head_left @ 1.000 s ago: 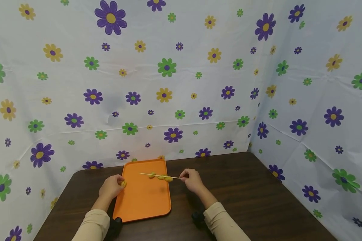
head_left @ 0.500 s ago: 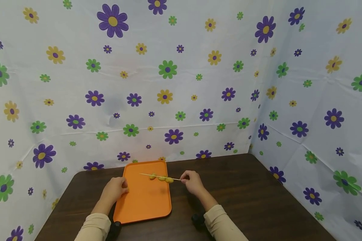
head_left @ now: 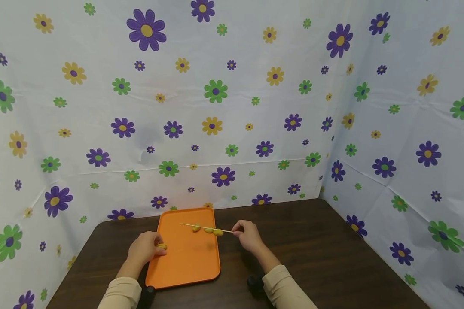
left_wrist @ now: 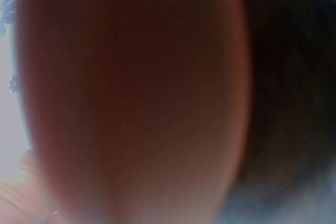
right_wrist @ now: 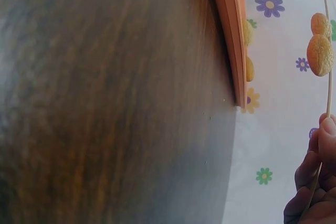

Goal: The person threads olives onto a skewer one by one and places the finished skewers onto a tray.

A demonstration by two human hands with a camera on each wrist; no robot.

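Note:
My right hand pinches a thin wooden skewer near one end, its tip pointing left over the orange tray. Two wrinkled yellow oval pieces, like small potatoes, are threaded on it. Another yellow piece overlaps the skewer farther along in the head view. Over the tray's left side, my left hand pinches a yellow piece between thumb and fingers. The left wrist view is mostly filled by a dark, blurred close-up.
The tray's raised rim stands on a dark wooden table. Beyond that rim, yellow pieces show in the right wrist view. A white flowered cloth hangs behind the table and along its right side.
My left hand has shifted slightly inward over the tray; its yellow piece, hidden half a second ago, shows again between the fingers. The right hand and skewer stay nearly still.

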